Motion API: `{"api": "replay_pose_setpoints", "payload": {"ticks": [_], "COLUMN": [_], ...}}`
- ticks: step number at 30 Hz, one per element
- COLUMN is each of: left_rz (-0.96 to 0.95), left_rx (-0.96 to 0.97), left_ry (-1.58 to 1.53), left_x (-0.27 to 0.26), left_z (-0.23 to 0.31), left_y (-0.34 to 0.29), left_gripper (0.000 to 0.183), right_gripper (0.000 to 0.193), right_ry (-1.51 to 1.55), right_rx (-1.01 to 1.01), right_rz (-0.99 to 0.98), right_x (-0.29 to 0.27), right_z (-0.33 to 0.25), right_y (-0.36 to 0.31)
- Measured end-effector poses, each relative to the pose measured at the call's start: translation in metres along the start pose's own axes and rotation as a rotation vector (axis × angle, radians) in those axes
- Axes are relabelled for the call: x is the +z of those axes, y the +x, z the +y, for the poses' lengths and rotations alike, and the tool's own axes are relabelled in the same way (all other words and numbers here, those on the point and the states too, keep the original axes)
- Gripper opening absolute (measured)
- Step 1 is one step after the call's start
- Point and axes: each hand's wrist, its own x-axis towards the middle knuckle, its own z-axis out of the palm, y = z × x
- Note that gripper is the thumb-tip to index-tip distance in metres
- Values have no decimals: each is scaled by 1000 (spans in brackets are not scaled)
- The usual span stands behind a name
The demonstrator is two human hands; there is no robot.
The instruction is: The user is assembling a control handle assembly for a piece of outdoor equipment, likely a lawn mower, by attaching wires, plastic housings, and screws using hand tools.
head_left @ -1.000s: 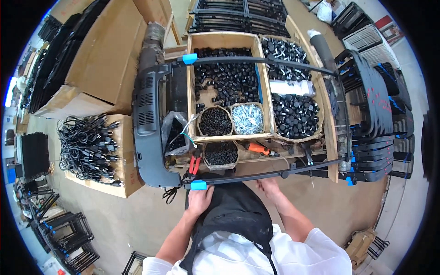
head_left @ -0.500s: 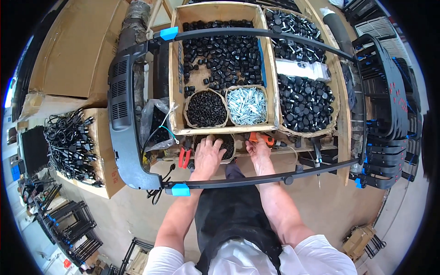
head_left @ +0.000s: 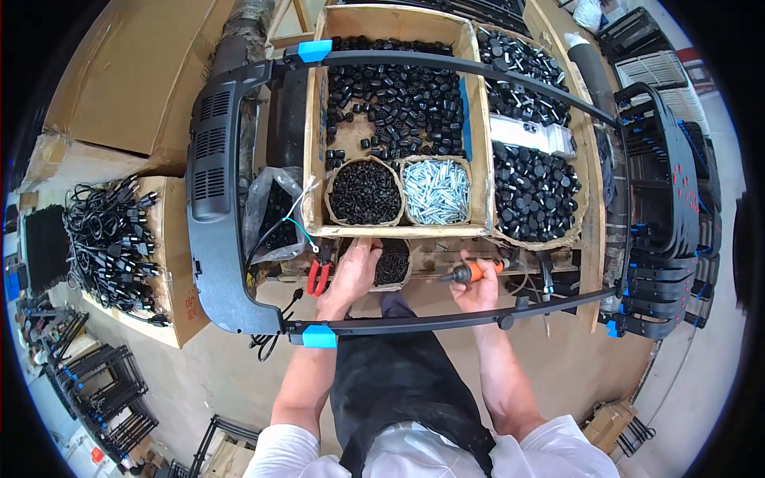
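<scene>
My right hand (head_left: pixel 478 295) grips an orange and black power screwdriver (head_left: pixel 476 272), its tip pointing left, just right of the middle. My left hand (head_left: pixel 355 269) is at the left side of a small box of dark screws (head_left: pixel 393 263). Its fingers are drawn together; whatever they hold is hidden. Red-handled pliers (head_left: pixel 318 279) hang beside that hand. A black tubular frame (head_left: pixel 414 323) with a grey vented plastic housing (head_left: pixel 209 239) at its left end spans the bench, one bar passing over my forearms.
Beyond my hands, a wooden crate (head_left: pixel 316 151) bears black caps, a tub of black screws (head_left: pixel 364 193) and a tub of silver pins (head_left: pixel 437 191). Black round-headed feet (head_left: pixel 535 191) fill the box at right. Bundled cables (head_left: pixel 111 247) lie left, and curved frames (head_left: pixel 677 183) stand right.
My right hand has brought the screwdriver nearer to me and turned its tip leftward. My left hand's fingers, spread over the screw box before, have closed and shifted to its left side.
</scene>
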Motion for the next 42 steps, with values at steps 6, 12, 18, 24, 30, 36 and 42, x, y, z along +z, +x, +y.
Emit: {"api": "replay_pose_setpoints", "payload": {"ticks": [6,12,18,24,30,36,42], "left_rz": [-99,-172,-332,-212,-215,20,0], "left_rx": [-452,-616,-529,-569,-571,-532,-620], "left_ry": [-620,-1642,-1939,-2126,-1961,-1599,-1260], "left_x": [-5,-18,-7,3,-2,10,-26], "left_z": [-13,1,-18,-13,4,0,14], "left_y": [-9,-14,-26,-27,-45,-96,-179], "left_gripper": [14,13,20,20,19,27,17], "right_gripper": [43,45,44,62,57,58,54], "right_ry": [-115,-174,-316,-482,-1087,-1481,-1134], "right_rx": [-61,4,56,-73,-463,-856,-727], "right_rz": [-5,-36,-168,-147,-620,-843,-883], "right_x": [-9,-33,-34,-5,73,148,199], "right_z": [26,37,63,70,52,32,27], "right_y": [-55,-100,-151,-212,-274,-275,-263]}}
